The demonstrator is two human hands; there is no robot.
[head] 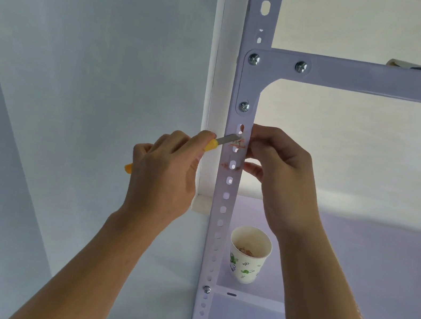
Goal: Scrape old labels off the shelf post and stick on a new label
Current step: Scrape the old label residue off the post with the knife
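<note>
A pale perforated shelf post (224, 206) runs top to bottom through the middle of the view. An old label (239, 143) with red print sticks to the post just below a slot. My left hand (165, 168) grips a yellow-handled scraper knife (213, 144), and the tip of its metal blade lies on the label. My right hand (277, 171) is at the post's right edge, fingers curled round the edge beside the label. A smaller red label remnant (224, 165) shows lower on the post.
A paper cup (248, 254) with green print stands on the lower shelf (353, 269) right of the post, with scraps inside. An upper shelf rail (373, 77) is bolted to the post. White wall panels fill the left.
</note>
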